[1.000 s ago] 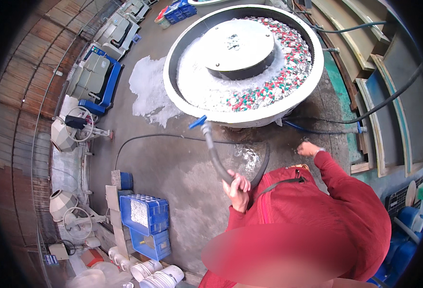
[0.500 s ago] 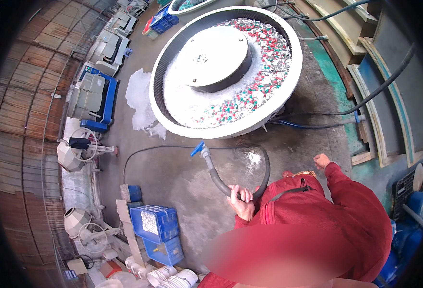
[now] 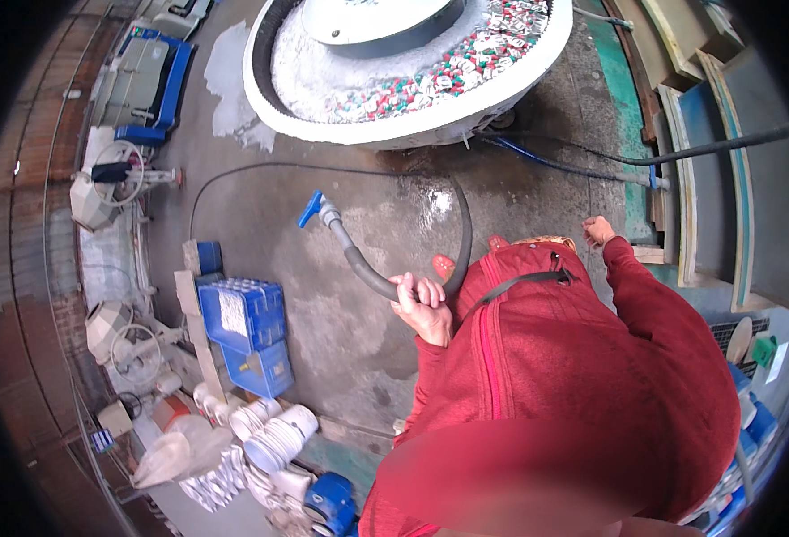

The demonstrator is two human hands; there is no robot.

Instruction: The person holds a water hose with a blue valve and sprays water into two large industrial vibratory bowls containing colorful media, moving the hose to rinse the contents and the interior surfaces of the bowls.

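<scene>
My left hand (image 3: 423, 309) is wrapped round a thick dark grey hose (image 3: 365, 270) in front of my body. The hose's free end carries a grey fitting with a blue valve handle (image 3: 310, 208), pointing forward and left above the wet floor. From my grip the rest of the hose bends in a loop and runs back along the floor. My right hand (image 3: 598, 232) hangs out to the right with its fingers curled in and nothing visible in them. Ahead stands a big round white tub (image 3: 385, 134) holding white foam and many small red, green and white pieces (image 3: 457, 76).
Blue plastic crates (image 3: 255, 313) stand at the left, with stacked white buckets (image 3: 282, 438) nearer me. Machines with handwheels (image 3: 121, 174) line the left wall. Large panelled troughs (image 3: 716, 179) and a dark hose (image 3: 725, 148) are on the right. The concrete floor (image 3: 349, 349) is wet.
The tub sits higher in the view and closer, and the crates have shifted left and up. My left hand still grips the hose, its valve end now further left.
</scene>
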